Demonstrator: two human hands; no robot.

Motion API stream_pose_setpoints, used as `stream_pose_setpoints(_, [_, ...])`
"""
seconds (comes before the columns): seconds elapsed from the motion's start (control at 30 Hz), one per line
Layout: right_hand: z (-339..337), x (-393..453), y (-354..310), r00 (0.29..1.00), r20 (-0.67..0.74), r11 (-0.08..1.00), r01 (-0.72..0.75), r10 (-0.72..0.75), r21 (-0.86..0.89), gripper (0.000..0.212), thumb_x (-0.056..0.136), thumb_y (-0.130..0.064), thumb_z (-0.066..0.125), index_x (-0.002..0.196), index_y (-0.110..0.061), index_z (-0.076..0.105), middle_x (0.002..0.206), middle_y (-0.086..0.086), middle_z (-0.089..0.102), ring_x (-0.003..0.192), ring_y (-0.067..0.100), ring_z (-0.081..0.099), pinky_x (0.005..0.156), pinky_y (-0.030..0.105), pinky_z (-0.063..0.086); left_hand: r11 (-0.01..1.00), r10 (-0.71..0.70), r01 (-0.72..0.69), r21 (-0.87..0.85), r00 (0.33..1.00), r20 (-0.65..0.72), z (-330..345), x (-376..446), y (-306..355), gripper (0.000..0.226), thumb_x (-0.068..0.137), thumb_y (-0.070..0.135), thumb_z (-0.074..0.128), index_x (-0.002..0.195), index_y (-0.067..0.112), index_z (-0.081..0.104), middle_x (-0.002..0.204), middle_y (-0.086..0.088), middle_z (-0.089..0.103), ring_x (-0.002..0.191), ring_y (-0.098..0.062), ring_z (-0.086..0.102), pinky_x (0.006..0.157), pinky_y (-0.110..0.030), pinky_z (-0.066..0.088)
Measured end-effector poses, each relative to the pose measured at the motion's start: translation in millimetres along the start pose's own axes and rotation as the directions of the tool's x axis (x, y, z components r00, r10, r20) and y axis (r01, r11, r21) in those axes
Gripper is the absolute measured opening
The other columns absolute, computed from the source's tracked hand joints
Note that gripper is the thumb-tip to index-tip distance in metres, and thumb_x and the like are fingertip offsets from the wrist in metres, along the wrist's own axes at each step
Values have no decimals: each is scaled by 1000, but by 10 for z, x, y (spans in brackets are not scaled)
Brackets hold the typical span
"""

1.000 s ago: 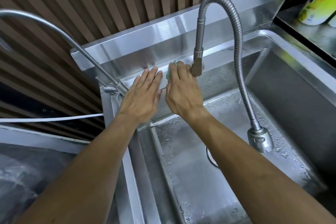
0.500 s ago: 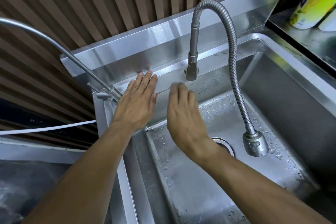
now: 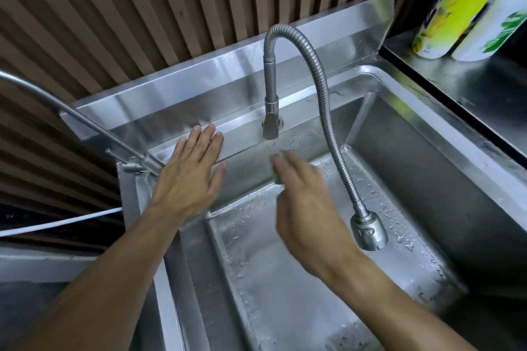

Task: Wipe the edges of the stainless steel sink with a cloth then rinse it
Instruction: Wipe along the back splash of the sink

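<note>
No lettering can be read; the print on the two bottles [image 3: 445, 8] is illegible.

One head-worn camera looks steeply down from close above the sink [image 3: 427, 151]; slatted wall [image 3: 142, 8] ahead.

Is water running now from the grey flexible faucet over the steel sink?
Off, as far as visible: no stream leaves the spray head of the grey flexible faucet; only droplets lie in the sink.

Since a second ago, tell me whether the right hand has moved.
Yes. The right hand has pulled back from the rear ledge beside the faucet base, toward the person and over the sink basin.
</note>
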State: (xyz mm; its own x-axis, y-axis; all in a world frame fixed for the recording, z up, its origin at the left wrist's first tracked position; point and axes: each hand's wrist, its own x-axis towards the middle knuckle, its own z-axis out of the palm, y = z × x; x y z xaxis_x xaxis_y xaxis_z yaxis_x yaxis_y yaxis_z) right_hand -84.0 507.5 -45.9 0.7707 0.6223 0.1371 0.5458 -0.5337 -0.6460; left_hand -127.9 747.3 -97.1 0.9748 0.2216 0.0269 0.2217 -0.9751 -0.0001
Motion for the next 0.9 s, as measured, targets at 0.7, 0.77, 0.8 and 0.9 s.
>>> stream_pose_setpoints(0.7, [-279, 2374, 1126, 795, -419, 898, 391, -439, -201, 44, 104, -4, 51, 148, -3, 49, 157, 19, 44, 145, 35, 41, 124, 42, 28, 888, 329, -144, 438, 863, -383, -695, 1544, 170, 63, 110, 35, 26, 166, 11, 10, 174, -8, 6, 158, -23, -10, 128, -45, -14])
stream_pose_setpoints(0.77, [-494, 2543, 1423, 791, -554, 965, 230, -261, -127, 43, 104, -4, 45, 147, 2, 48, 156, 23, 44, 147, 38, 38, 128, 32, 15, 874, 365, -175, 454, 852, -375, -690, 1562, 183, 63, 109, 35, 22, 167, 13, 11, 173, -6, 7, 157, -22, -16, 128, -44, -15])
stream_pose_setpoints(0.8, [-613, 2620, 1539, 775, -614, 988, 142, -151, -63, 44, 104, -5, 41, 147, 2, 47, 156, 24, 44, 148, 40, 35, 128, 31, 11, 862, 394, -199, 466, 842, -369, -698, 1589, 203, 63, 108, 36, 23, 166, 13, 12, 173, -6, 9, 157, -21, -17, 128, -42, -15])
stream_pose_setpoints(0.9, [-862, 2784, 1689, 746, -660, 991, -2, 90, 133, 44, 105, -8, 35, 147, 2, 46, 157, 24, 39, 151, 42, 29, 127, 40, 18, 791, 551, -341, 508, 759, -347, -769, 1791, 342, 62, 106, 33, 30, 163, 10, 26, 172, -9, 21, 161, -29, 6, 130, -43, -6])
